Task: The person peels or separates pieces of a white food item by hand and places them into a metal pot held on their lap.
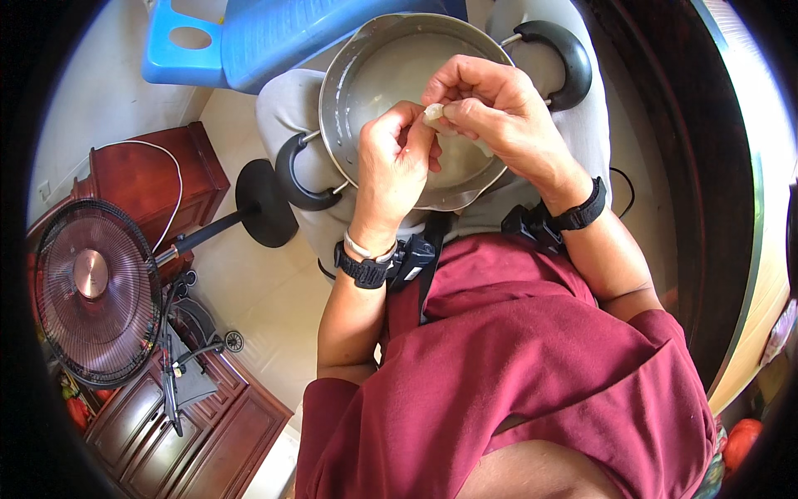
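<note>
A small pale, translucent piece of food (434, 111) is pinched between the fingertips of both hands. My left hand (396, 156) grips it from the left. My right hand (492, 112) has thumb and forefinger on its other side. What exactly the piece is, I cannot tell. Both hands are above a steel pot (340, 146) that rests on my lap. Cloudy liquid (393, 75) fills part of the pot, and a pale shape shows under my right hand. Two black loop handles stick out, one at the left (293, 181) and one at the right (576, 65).
Beyond the pot lies a blue plastic stool (274, 43). To the left stand a pedestal fan (93, 274), a reddish wooden cabinet (156, 174) and a folded stroller (190, 368). Dark wooden furniture (704, 187) runs along my right. Each wrist wears a black strap with a device.
</note>
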Tool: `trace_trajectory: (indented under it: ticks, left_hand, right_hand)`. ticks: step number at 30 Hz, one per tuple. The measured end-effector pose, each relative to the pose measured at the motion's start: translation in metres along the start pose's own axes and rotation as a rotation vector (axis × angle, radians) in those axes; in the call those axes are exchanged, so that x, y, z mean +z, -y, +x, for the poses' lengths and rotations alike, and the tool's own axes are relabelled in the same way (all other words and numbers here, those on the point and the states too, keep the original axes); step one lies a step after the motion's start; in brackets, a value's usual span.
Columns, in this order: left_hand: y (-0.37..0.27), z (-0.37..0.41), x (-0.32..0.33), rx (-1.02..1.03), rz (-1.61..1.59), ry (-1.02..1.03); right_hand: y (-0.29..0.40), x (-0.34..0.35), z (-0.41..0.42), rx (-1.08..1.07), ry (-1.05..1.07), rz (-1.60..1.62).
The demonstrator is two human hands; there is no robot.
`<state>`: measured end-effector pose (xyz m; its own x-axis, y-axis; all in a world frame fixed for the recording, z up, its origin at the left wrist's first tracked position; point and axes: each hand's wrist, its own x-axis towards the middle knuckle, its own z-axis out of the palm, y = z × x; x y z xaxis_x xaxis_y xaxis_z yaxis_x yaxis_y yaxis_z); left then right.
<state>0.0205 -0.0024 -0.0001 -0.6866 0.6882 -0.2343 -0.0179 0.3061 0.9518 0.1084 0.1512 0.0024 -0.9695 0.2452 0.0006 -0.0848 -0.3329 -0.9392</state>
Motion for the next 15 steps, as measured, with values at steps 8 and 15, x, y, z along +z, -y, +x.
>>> trace_trajectory:
  ticks: [8, 15]
  left_hand:
    - [0.0012, 0.0008, -0.0007, -0.014, 0.022, 0.022]
    - [0.0051, 0.0015, -0.0008, -0.015, 0.01, 0.031]
  right_hand:
    - [-0.0071, 0.0016, 0.0014, -0.04, -0.015, -0.005]
    - [-0.01, 0.0012, 0.0018, -0.066, -0.017, -0.035]
